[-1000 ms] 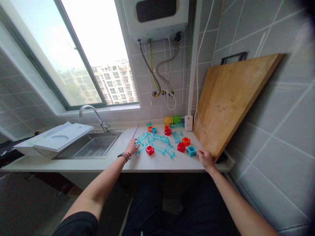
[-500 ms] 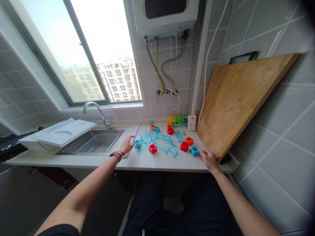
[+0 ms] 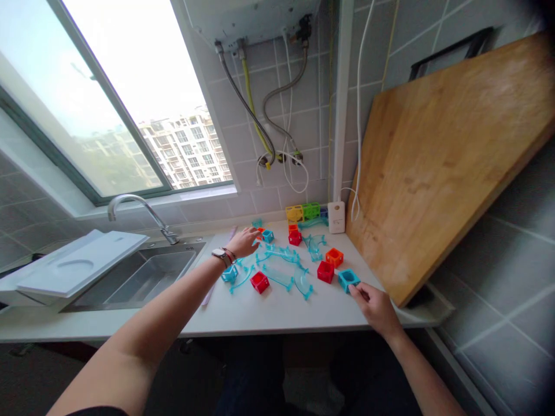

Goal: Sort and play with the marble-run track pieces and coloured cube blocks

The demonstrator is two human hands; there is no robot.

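Note:
My left hand [image 3: 245, 241] reaches over the counter with its fingers stretched out and apart. Its fingertips are by an orange cube block [image 3: 261, 233], which they partly cover, beside a blue cube block [image 3: 268, 236]. My right hand [image 3: 376, 307] has its fingers closed at the near corner of another open-sided blue cube block [image 3: 348, 279], which rests on the counter. Close to that block sit a red cube block [image 3: 325, 271] and an orange cube block [image 3: 334, 257]. Curved clear-blue track pieces [image 3: 277, 276] lie between my hands, with a red cube block [image 3: 259, 282] in front.
A pale strip [image 3: 212, 289] lies along the counter [image 3: 277, 315] near the sink [image 3: 143, 283]. Yellow blocks [image 3: 294, 214] and green blocks [image 3: 311, 211] stand at the back, next to a white box [image 3: 336, 217]. A large wooden board [image 3: 442, 156] leans on the right wall.
My left hand has moved away from the blue block at the left and forward to the orange block. My right hand stays at its blue block. The view has shifted closer.

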